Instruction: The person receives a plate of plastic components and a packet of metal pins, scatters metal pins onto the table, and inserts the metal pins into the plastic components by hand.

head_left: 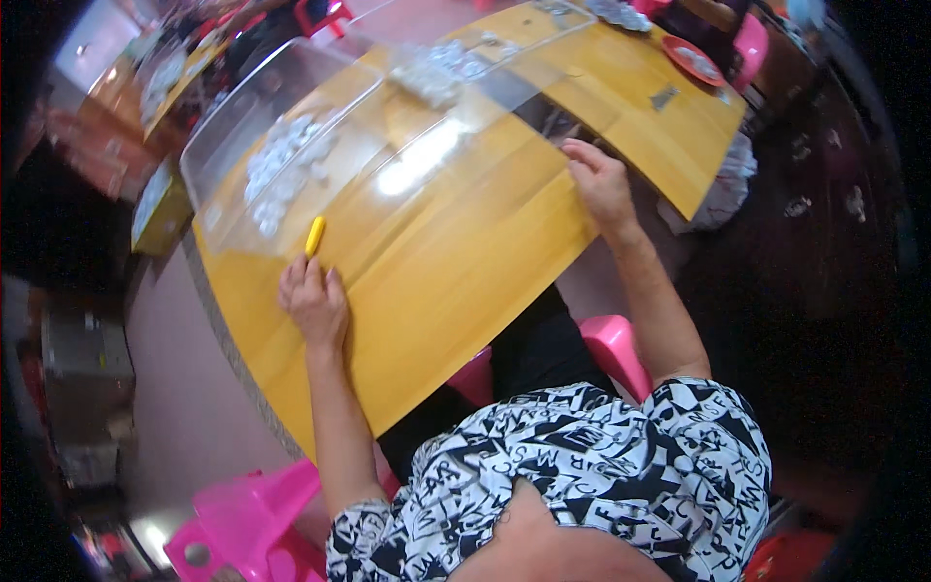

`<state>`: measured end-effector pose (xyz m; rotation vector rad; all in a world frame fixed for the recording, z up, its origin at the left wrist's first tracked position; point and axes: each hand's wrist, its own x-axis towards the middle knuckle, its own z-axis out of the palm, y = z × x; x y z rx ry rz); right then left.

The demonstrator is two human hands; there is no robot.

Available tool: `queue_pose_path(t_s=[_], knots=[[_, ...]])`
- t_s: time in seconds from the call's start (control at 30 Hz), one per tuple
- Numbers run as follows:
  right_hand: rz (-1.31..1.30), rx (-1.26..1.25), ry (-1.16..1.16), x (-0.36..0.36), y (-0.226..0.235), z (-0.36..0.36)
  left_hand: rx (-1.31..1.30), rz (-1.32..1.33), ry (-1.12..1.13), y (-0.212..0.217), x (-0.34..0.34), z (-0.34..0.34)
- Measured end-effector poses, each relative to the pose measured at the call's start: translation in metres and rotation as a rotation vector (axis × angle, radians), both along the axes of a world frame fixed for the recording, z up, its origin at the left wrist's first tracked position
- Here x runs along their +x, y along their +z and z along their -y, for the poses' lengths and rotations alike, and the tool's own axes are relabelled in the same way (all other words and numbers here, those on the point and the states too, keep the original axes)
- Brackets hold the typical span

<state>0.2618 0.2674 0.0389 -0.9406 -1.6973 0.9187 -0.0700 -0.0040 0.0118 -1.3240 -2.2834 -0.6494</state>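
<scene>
On the left part of the yellow wooden table, my left hand lies palm down with its fingers stretched forward. Just past its fingertips is a slim yellow stick-shaped tool, its near end at or against them; its exact kind is not clear. My right hand is over the table's right edge, thumb and fingers slightly bent and apart, with nothing visible in it. Beyond the left hand, many small whitish clear pieces form a pile inside a transparent plastic tray or sheet.
More pale pieces are heaped further back. A second yellow table adjoins on the right, with a red plate and another person's arm beyond. Pink stools stand near me, and a plastic bag hangs by the second table.
</scene>
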Motion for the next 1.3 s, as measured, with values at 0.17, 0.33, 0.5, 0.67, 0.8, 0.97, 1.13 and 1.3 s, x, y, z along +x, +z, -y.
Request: queue_pose_path(t_s=[0.17,0.33,0.5,0.67,0.8,0.97,1.13,1.3], knots=[[0.160,0.025,0.075,-0.009,0.005,0.007,0.005,-0.004,0.041,-0.004,-0.004,0.007],[0.155,-0.026,0.106,0.002,0.002,0.010,0.019,0.052,0.028,-0.009,-0.009,0.005],[0.182,0.077,0.064,0.007,-0.014,0.014,-0.102,0.037,0.112,-0.005,-0.006,0.005],[0.197,-0.005,0.072,0.013,-0.007,0.014,-0.127,0.044,0.151,-0.004,-0.006,0.005],[0.208,0.074,0.061,0.019,-0.013,0.009,-0.127,0.057,0.139,-0.004,-0.007,0.002],[0.157,0.128,0.013,0.019,-0.005,-0.001,-0.106,0.001,0.153,-0.001,-0.003,0.010],[0.130,0.039,-0.006,0.024,0.012,-0.010,-0.059,0.019,0.130,0.002,-0.002,0.010],[0.104,0.003,-0.029,0.030,0.013,-0.018,-0.035,0.012,0.121,0.003,-0.001,0.009]])
